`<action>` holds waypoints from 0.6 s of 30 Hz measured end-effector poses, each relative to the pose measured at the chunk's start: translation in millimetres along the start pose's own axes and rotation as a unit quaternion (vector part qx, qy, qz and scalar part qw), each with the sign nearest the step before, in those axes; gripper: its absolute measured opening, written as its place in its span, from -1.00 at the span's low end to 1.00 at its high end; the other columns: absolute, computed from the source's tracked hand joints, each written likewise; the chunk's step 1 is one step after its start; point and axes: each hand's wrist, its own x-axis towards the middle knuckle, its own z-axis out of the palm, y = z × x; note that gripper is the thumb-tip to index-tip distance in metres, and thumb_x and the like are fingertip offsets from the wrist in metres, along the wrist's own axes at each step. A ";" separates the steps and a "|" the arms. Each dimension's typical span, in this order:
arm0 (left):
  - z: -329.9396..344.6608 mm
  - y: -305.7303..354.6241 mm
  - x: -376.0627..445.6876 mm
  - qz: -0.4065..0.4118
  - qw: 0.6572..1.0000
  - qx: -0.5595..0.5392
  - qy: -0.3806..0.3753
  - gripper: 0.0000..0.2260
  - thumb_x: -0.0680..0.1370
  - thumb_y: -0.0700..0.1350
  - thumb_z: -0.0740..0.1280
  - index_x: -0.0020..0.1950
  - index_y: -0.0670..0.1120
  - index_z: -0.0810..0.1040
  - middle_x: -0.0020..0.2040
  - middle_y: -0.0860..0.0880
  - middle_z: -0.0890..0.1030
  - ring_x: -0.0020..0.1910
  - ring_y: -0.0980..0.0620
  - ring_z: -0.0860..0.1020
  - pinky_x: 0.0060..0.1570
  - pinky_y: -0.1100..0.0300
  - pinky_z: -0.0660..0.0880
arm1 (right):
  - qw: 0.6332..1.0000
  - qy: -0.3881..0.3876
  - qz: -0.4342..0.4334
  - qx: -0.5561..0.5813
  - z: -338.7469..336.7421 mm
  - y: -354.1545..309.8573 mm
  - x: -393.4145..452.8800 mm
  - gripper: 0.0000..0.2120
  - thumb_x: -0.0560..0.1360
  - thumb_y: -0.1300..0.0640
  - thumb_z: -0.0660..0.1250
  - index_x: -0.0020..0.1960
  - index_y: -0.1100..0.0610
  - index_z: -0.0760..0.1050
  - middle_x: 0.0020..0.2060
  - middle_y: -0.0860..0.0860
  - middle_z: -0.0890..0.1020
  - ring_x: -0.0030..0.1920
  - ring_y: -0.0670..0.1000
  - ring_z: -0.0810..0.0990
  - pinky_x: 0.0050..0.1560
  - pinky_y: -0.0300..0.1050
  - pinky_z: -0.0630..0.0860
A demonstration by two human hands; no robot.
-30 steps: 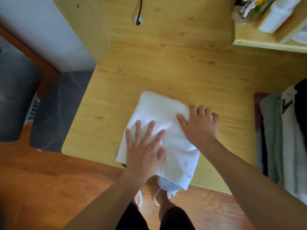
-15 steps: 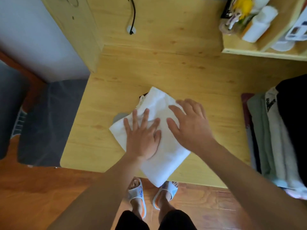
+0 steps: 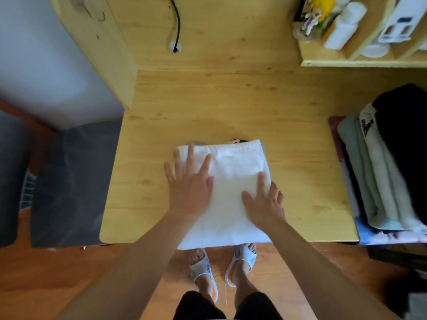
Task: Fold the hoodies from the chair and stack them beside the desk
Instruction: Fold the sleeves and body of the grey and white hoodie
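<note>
White folded hoodie (image 3: 233,181) lies flat on the desk (image 3: 231,107), near-centre, squared to the near edge; its near hem overhangs that edge slightly. A dark bit of fabric shows at its far edge. Left hand (image 3: 190,183) rests on the hoodie's left side, fingers straight and spread, little finger off the cloth edge onto wood; grip wide, holding nothing. Right hand (image 3: 263,204) presses flat on the near-right part, fingers straight, outer ones over the right edge; grip wide too. Bare desk left, right and far of the hoodie. Stack (image 3: 379,172) of folded clothes at the right desk edge, well apart. Shelf (image 3: 360,63) far right. Cable (image 3: 176,21) at far centre. Slippered feet (image 3: 221,266) on the floor below the near edge.
</note>
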 end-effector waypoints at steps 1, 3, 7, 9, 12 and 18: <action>-4.6 2.9 -17.9 -0.110 0.991 -0.066 -0.031 -0.45 0.68 0.17 0.13 0.65 0.18 0.06 0.67 -0.17 -0.02 0.62 -0.31 -0.03 0.52 -0.31 0.02 | 0.999 -0.021 -0.003 0.025 -10.0 0.5 4.4 -0.27 0.60 -0.24 0.15 0.62 -0.14 -0.16 0.56 0.11 0.03 0.52 0.24 0.07 0.46 0.19 0.18; -10.8 2.5 -43.3 -0.243 0.939 -0.206 -0.127 -0.40 0.69 0.21 0.08 0.66 0.20 -0.11 0.63 -0.23 0.03 0.58 -0.30 0.06 0.47 -0.23 0.17 | 0.998 -0.029 -0.013 0.060 -22.1 6.5 9.3 -0.28 0.60 -0.22 0.19 0.62 -0.19 -0.13 0.56 0.08 0.05 0.48 0.28 0.14 0.44 0.16 0.22; -10.9 -7.0 -42.2 -0.258 0.907 -0.284 -0.171 -0.35 0.66 0.27 0.07 0.62 0.29 -0.27 0.48 -0.26 0.22 0.21 -0.29 0.48 0.21 -0.13 0.49 | 0.994 -0.032 -0.018 0.099 -20.6 10.1 4.8 -0.26 0.57 -0.21 0.27 0.59 -0.31 -0.10 0.46 0.11 0.20 0.40 0.29 0.29 0.37 0.14 0.35; -15.1 -12.8 -32.5 -0.265 0.893 -0.315 -0.185 -0.32 0.66 0.27 0.10 0.61 0.29 -0.30 0.45 -0.25 0.33 0.02 -0.23 0.57 0.09 -0.07 0.55 | 0.988 -0.027 -0.009 0.151 -22.2 7.0 -0.4 -0.24 0.54 -0.19 0.33 0.58 -0.33 -0.06 0.41 0.10 0.25 0.35 0.23 0.39 0.28 0.03 0.43; -24.3 -26.1 -34.9 -0.234 0.885 -0.338 -0.218 -0.32 0.68 0.16 0.15 0.64 0.23 -0.24 0.54 -0.12 0.36 0.29 -0.22 0.53 0.26 0.03 0.46 | 0.978 -0.048 0.003 0.204 -28.5 16.3 -20.6 -0.22 0.51 -0.18 0.40 0.57 -0.34 0.01 0.35 0.07 0.31 0.27 0.16 0.46 0.11 -0.09 0.42; -27.1 -20.7 -94.0 -0.209 0.851 -0.419 -0.240 -0.37 0.67 0.06 0.20 0.64 0.27 -0.06 0.61 0.06 0.25 0.43 -0.09 0.42 0.41 -0.03 0.37 | 0.933 -0.115 0.019 0.339 -14.6 65.1 -76.6 -0.25 0.36 -0.17 0.53 0.31 -0.65 0.17 0.28 0.03 0.47 0.14 0.09 0.60 0.07 0.06 0.65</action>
